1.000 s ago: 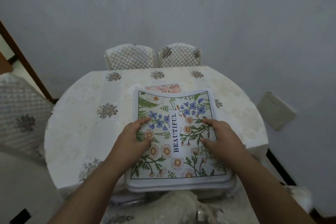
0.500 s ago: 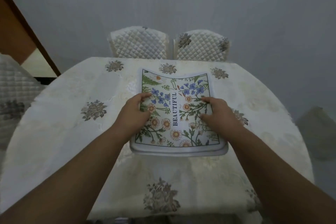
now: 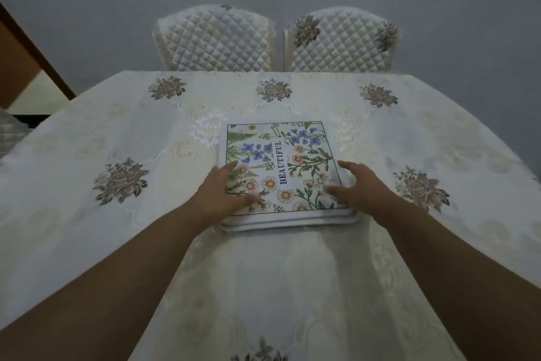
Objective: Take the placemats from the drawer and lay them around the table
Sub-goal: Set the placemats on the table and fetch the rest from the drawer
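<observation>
White-edged placemats (image 3: 278, 167), aloft a moment ago, now lie stacked on the counter (image 3: 87, 132), left hand (image 3: 222, 193) at nine o'clock and right hand (image 3: 361, 185) at three relaxed open: dealing-out can start.

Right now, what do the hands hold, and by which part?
The stack of placemats lies on the table. Right hand, open, touches its right edge; left hand covers its left edge, grip unclear.

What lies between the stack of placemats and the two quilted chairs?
Head view: only tablecloth with stitched flower motifs lies between the placemat stack and the chairs.
</observation>
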A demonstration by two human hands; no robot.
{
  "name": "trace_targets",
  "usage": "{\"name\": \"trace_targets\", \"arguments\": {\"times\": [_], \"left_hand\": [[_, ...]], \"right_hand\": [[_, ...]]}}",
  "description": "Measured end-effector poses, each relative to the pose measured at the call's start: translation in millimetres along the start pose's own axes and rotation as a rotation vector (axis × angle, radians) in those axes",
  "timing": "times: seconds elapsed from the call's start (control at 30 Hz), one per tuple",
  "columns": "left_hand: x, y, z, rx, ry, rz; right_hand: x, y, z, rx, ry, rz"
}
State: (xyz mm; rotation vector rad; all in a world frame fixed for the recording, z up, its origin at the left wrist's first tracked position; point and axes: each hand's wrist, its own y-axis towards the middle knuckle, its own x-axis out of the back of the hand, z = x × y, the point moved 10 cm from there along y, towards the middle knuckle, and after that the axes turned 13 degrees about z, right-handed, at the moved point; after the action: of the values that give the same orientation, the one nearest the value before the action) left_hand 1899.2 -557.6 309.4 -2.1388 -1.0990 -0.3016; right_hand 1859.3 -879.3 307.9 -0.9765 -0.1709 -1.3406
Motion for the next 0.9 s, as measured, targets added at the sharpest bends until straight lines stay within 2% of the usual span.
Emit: {"name": "trace_targets", "arguments": {"times": [0.07,0.13,0.2,0.27,0.43,0.57,0.9], "left_hand": [[-22,-2,24,0.06,0.16,0.099],[-31,0,38,0.076,0.309,0.106],[-30,4,42,0.059,0.421,0.053],[-22,6,37,0.035,0.475,-0.028],[-8,6,23,-0.101,0.398,-0.172],[-2,2,19,-0.146,0.29,-0.258],[1,11,17,-0.167,0.2,-0.242]], "right_hand": [[-25,-4,-22,-0.017,-0.086,0.125],[-42,-10,-36,0.005,-0.22,0.192],[-44,-12,-40,0.028,-0.262,0.159],[-39,-10,-39,0.069,-0.246,0.051],[-28,-13,-28,0.163,-0.131,-0.155],[-22,-13,-24,0.12,-0.055,-0.203],[-22,-12,-34,0.058,-0.054,-0.262]]}}
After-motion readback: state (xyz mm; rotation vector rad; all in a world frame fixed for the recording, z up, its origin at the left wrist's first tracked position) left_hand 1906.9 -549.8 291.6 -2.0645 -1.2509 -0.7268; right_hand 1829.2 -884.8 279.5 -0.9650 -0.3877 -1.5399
